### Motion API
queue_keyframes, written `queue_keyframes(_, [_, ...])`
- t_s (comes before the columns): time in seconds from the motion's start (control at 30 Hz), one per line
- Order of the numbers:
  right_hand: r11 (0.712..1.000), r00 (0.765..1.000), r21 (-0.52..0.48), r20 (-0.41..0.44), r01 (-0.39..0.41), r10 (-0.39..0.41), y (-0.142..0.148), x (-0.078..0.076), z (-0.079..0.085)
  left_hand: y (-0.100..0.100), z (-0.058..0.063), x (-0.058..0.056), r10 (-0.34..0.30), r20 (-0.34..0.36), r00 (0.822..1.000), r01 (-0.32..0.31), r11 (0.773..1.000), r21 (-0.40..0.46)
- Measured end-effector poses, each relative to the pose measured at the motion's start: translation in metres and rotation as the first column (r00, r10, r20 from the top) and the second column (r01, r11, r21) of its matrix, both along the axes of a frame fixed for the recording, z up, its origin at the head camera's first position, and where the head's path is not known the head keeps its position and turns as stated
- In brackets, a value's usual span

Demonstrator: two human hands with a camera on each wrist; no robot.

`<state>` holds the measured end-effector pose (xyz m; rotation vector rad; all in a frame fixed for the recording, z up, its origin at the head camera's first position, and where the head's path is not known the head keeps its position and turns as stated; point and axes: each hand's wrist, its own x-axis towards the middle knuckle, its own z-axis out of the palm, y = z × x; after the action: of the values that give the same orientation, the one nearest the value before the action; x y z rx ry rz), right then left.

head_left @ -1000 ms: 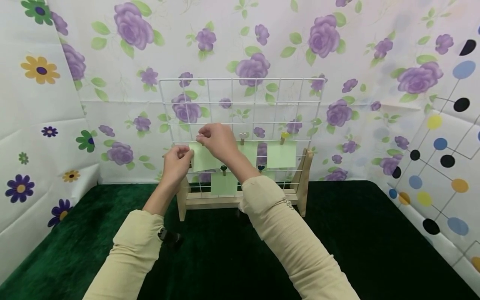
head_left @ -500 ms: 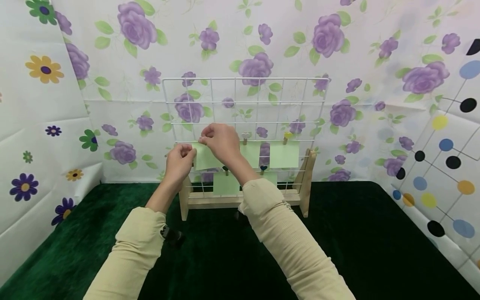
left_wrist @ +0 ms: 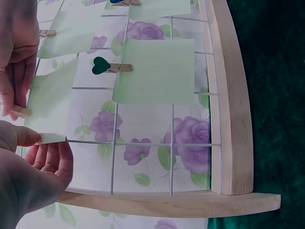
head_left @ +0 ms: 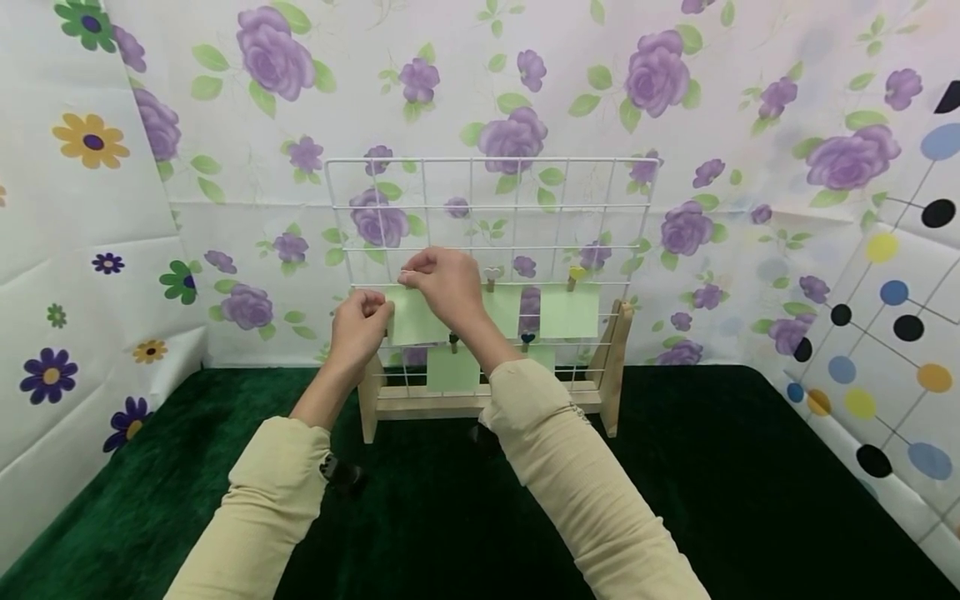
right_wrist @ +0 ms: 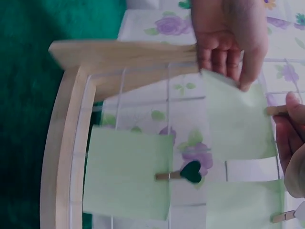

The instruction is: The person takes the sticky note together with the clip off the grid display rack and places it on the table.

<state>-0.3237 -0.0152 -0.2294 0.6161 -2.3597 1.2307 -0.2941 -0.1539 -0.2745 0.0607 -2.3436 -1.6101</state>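
A pale green paper note (head_left: 414, 318) lies against the upper left part of a white wire grid (head_left: 517, 206). My left hand (head_left: 358, 327) pinches the note's left edge between thumb and fingers, bending that edge a little in the left wrist view. At the note's top edge, my right hand (head_left: 452, 287) pinches a small wooden clothespin (right_wrist: 276, 110), whose head is hidden by the fingers. Beside it, a second green note (head_left: 504, 308) hangs from a clothespin with a white heart (head_left: 492, 273), partly behind my right hand.
Another note (head_left: 570, 312) hangs at right under a yellow-heart clothespin (head_left: 575, 275). Lower down, a note (head_left: 452, 371) hangs from a dark green heart clothespin (left_wrist: 101, 66), and one more note (head_left: 542, 357) is partly covered. A wooden stand (head_left: 427, 406) holds the grid on dark green cloth (head_left: 420, 517).
The head view has shifted slightly, so the scene sits a little further right. Both hands stay at the same note, with hardly any movement of the fingers.
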Motion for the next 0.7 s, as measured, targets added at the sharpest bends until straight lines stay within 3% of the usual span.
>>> queue_keyframes(0.13, [0.994, 0.998, -0.097, 0.028, -0.044, 0.047, -0.001, 0.001, 0.001, -0.003, -0.001, 0.002, -0.034, 0.0, 0.999, 0.034, 0.999, -0.021])
queue_keyframes(0.4, [0.987, 0.996, -0.141, 0.039, -0.075, 0.081, -0.001, 0.008, 0.002, -0.009, -0.004, 0.005, -0.084, 0.033, 0.996, 0.084, 0.996, -0.022])
queue_keyframes(0.7, [0.978, 0.99, -0.16, 0.023, -0.13, 0.136, 0.006, 0.016, -0.005, -0.014, -0.016, 0.012, -0.173, 0.091, 0.981, 0.175, 0.984, -0.012])
